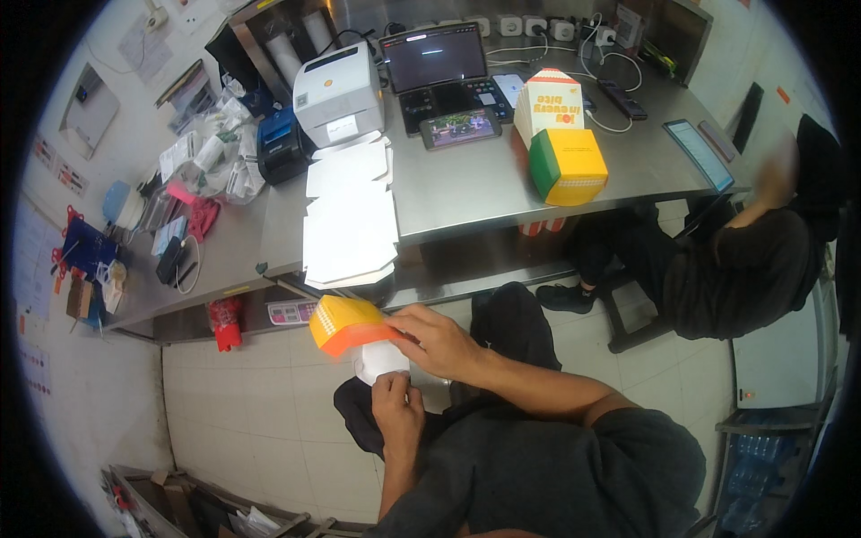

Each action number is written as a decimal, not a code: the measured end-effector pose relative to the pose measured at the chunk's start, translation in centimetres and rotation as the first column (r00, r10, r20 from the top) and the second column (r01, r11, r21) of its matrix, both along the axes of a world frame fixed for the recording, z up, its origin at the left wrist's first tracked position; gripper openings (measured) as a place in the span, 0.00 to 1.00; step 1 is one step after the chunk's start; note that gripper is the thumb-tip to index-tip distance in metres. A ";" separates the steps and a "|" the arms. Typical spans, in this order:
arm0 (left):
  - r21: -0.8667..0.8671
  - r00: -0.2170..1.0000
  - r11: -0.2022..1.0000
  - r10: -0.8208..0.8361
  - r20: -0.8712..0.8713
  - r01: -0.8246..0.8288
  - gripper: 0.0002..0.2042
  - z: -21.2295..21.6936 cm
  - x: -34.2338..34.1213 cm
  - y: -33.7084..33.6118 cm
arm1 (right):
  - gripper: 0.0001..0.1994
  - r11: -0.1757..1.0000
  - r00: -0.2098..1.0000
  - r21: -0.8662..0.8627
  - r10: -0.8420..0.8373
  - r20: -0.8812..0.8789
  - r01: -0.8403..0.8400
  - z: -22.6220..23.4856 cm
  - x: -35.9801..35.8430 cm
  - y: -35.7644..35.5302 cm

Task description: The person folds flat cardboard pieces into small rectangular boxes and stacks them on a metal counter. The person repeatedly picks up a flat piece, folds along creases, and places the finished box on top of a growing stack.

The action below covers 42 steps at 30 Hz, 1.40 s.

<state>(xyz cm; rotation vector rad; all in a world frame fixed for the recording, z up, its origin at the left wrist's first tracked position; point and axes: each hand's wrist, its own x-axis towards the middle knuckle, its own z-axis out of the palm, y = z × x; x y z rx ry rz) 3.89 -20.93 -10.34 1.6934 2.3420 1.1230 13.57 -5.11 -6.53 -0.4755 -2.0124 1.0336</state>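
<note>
Cardboard box (345,325), yellow on top with an orange band and white inside, was held over the lap, just below the front edge of the steel table (466,184). The right hand (437,341) was laid over the box's right side, fingers closed on its edge. The left hand (395,411) was curled beneath, pinching the white flap at the underside; how firmly could not be told, as the fingers were partly hidden. A stack of flat white box blanks (350,229) was seen on the table directly above the held box, near the edge. Further back a white label printer (339,94) and a laptop (441,72) were noted, with a phone (460,128) lying flat before the laptop. To the right, a finished box in green, yellow and orange (567,166) was set against a taller white and orange carton (549,103). A tablet (698,152) was recorded near the far right end, where another person in dark clothing (735,269) was seated.
</note>
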 end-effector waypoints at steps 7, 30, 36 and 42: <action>0.005 0.967 0.992 0.120 0.225 -0.124 0.08 -1.4 -0.2 -0.4 | 0.11 0.801 0.994 -0.598 -0.038 -0.105 -0.033 -1.2 -0.7 -1.0; 0.105 0.610 0.967 0.061 0.790 -0.234 0.16 0.6 -0.2 2.9 | 0.12 0.877 0.989 -0.470 0.040 -0.140 -0.102 -3.9 -0.3 -1.3; 0.116 0.059 0.934 -0.102 0.993 -0.337 0.11 -0.7 -1.5 2.1 | 0.10 0.994 0.994 -0.096 0.052 0.097 -0.043 -3.6 0.8 -2.1; 0.026 0.207 0.960 0.033 0.978 -0.279 0.04 -2.0 -1.3 1.1 | 0.04 0.995 0.966 0.044 0.076 0.247 -0.089 -3.5 1.2 -2.1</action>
